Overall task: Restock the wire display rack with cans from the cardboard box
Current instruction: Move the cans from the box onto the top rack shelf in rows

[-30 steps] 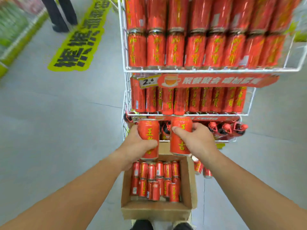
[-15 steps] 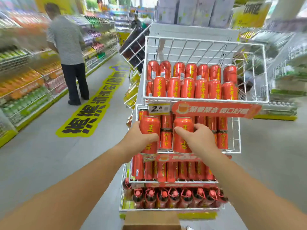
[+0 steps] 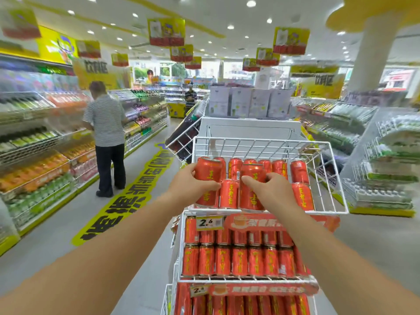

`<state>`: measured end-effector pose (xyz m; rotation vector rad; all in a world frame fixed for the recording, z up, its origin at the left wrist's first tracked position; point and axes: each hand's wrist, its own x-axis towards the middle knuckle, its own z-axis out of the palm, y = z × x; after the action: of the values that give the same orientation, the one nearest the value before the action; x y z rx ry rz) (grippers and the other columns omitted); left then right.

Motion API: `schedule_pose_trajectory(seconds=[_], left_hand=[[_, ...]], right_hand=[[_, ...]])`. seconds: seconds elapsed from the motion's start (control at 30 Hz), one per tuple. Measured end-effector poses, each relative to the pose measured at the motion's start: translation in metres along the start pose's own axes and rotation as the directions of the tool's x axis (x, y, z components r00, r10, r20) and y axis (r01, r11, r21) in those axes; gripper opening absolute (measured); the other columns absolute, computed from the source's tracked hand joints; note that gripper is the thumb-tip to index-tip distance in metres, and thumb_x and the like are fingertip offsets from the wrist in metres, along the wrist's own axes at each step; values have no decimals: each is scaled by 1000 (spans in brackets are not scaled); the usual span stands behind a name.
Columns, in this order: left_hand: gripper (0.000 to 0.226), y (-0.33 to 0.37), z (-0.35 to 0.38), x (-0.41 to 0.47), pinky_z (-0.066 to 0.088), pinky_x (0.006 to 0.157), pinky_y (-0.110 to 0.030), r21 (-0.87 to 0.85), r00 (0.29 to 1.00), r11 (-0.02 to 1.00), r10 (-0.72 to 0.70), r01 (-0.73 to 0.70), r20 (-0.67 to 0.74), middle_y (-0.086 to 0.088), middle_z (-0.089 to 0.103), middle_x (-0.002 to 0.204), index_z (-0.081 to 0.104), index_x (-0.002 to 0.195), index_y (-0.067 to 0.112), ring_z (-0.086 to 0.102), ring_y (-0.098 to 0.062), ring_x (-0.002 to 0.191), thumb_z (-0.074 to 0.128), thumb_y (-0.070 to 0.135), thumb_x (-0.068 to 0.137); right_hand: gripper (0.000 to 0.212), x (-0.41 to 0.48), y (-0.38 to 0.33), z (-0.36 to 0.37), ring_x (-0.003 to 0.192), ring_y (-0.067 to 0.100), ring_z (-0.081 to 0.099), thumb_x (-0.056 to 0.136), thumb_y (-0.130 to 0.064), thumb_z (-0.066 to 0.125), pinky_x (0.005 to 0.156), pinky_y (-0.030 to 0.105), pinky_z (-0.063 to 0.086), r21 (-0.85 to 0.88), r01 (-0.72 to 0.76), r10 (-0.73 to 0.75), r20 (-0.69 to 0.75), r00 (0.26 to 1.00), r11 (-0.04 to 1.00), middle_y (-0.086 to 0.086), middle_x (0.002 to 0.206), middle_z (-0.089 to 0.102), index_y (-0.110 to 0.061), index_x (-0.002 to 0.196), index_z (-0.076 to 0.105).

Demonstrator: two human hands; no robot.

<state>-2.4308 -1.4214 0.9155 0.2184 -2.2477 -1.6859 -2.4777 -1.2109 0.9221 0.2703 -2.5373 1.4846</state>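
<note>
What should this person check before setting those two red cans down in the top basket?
1. Left hand grips the left can: ok.
2. Right hand grips the right can: ok.
3. Both cans upright: ok.
4. Top basket has bare wire at its right side: ok.
5. Spots right beneath the held cans free: cannot tell, hidden.
6. Shopper stands apart from the basket: ok.
</note>
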Motion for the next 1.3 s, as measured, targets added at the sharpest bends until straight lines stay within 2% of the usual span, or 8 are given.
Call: schedule_pose_trajectory(seconds=[0.1,0.2,0.3,0.53,0.77,0.97,1.2,1.3], left_hand=[[42,8,11,29,63,80,-47,-9,996,1000,-11,10,-86,-7,76,93,71,98,20,75,-25,85,93,20,62],[42,11,25,58,62,80,-45,3,985,1000,-26,27,-170,-6,74,94,67,98,20,74,-22,84,92,19,65],[53,11,42,88,59,80,-36,43,961,998,-35,48,-275,3,67,90,56,104,20,68,-15,82,93,18,66],[61,-7,59,160,52,58,-22,105,933,986,-87,131,-349,-1,69,92,53,115,16,68,-13,78,92,19,69],[51,-32,73,208,61,74,-36,233,931,952,-108,197,-348,1,73,91,60,100,20,72,-15,77,94,26,62],[36,-50,77,221,53,73,-25,289,932,937,-85,195,-353,14,64,80,58,91,27,64,-8,75,88,16,74],[22,-60,76,224,59,80,-33,304,939,930,-103,208,-329,-2,75,91,68,95,21,71,-15,82,83,21,80],[25,-65,77,222,58,78,-31,305,945,934,-83,184,-318,-1,74,94,68,103,17,70,-13,82,81,25,83]], right_hand=[[46,36,2,-5,73,15,55,83,-49,74,80,38,50,-10,3,-3,17,1000,1000,-6,74,57,-10,82,49],[39,76,9,-3,72,13,64,78,-53,76,67,30,51,2,9,-9,53,999,1000,-3,77,69,-15,85,67],[41,121,20,7,75,18,69,74,-54,78,71,35,56,11,-6,5,83,996,1000,0,77,73,-15,81,72],[61,211,42,52,76,20,70,60,-68,74,77,38,57,-3,-28,28,148,989,1000,1,77,74,-11,83,74],[80,255,66,97,113,29,62,69,-63,76,88,34,48,-26,-69,73,221,973,997,10,121,67,-6,123,60],[63,268,74,118,96,27,68,66,-67,75,86,38,55,-10,-99,99,249,964,995,6,99,72,-11,93,67],[78,268,75,126,101,31,66,70,-78,63,82,35,52,-120,-30,57,225,973,992,9,106,72,-9,105,68],[80,265,73,127,116,33,61,79,-68,65,92,36,48,-165,47,-13,206,979,985,14,122,67,-6,128,57]])
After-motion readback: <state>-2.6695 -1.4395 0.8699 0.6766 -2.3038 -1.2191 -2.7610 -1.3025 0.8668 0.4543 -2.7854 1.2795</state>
